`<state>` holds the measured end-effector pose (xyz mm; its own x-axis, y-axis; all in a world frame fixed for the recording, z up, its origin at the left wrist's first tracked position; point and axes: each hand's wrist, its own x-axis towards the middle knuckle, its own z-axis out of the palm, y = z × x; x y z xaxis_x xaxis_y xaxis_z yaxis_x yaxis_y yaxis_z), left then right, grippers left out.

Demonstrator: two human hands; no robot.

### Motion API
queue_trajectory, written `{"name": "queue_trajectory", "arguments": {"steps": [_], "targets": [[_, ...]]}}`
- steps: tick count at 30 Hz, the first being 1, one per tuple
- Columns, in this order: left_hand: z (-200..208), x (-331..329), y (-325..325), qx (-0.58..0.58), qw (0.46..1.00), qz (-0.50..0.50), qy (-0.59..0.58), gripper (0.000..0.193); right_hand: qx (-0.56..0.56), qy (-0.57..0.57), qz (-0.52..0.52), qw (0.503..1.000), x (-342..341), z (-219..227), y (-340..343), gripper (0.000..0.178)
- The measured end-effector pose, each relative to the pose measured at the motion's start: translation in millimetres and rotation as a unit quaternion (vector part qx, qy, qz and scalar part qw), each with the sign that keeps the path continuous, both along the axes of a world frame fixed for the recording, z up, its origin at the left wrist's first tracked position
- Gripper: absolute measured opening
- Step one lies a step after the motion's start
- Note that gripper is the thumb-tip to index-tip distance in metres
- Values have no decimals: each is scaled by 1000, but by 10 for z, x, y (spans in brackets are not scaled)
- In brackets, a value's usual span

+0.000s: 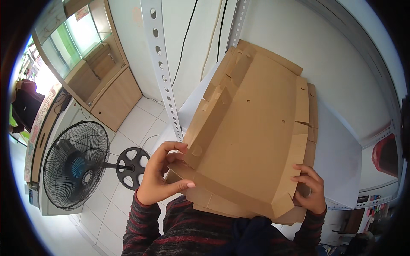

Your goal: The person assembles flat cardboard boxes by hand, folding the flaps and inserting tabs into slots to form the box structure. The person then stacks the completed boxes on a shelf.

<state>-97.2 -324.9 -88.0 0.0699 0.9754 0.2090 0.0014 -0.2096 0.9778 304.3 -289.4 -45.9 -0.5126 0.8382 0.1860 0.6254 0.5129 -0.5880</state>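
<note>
In front of me lies a brown cardboard box blank [252, 128] with creased, slotted flaps partly raised along its edges. My left hand [156, 179] is closed on its near left corner, the thumb pressed against the near flap and the other fingers at the side flap. At the near right corner, my right hand [311, 187] curls its fingers over the right flap, with part of the hand behind the cardboard. More brown cardboard shows beneath the blank's edges; how many layers there are I cannot tell.
A white shelf surface [337, 149] extends under the cardboard, beside a perforated white metal post [160, 64]. To the left a black standing fan [77, 164] is on the tiled floor near a wooden cabinet [115, 98]. Cables run down the wall; a red object [384, 155] is at far right.
</note>
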Motion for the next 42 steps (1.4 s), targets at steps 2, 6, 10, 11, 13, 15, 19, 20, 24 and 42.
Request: {"name": "queue_trajectory", "arguments": {"steps": [2, 6, 10, 11, 13, 15, 19, 20, 24, 42], "targets": [[18, 53, 27, 8, 1000, -5, 17, 72, 77, -38, -27, 996, -19, -62, 49, 34], [9, 128, 109, -4, 997, -38, 64, 65, 205, -15, -60, 977, -53, 69, 65, 32], [35, 197, 183, -8, 999, -17, 48, 53, 301, -86, -44, 949, -7, 229, -97, 29], [40, 202, 201, -10, 998, -10, 57, 49, 320, -95, -38, 942, -59, 256, -184, 28], [-3, 205, 287, 44, 998, -1, 38, 45, 360, -135, -40, 922, -89, 303, -349, 28], [41, 252, 324, 54, 997, 37, 36, 46, 385, -171, -25, 907, -167, 370, -366, 26], [166, 340, 318, 5, 977, 138, 163, 47, 342, -236, -30, 909, -316, 288, -251, 20], [186, 329, 302, 9, 974, 137, 180, 49, 347, -239, -46, 906, -350, 263, -204, 19], [262, 372, 137, 94, 948, 79, 293, 48, 341, -248, -111, 900, -397, 165, -24, 17], [157, 754, 137, 176, 937, 116, 277, 17, 240, -127, 175, 946, -884, 313, 535, 16]]}}
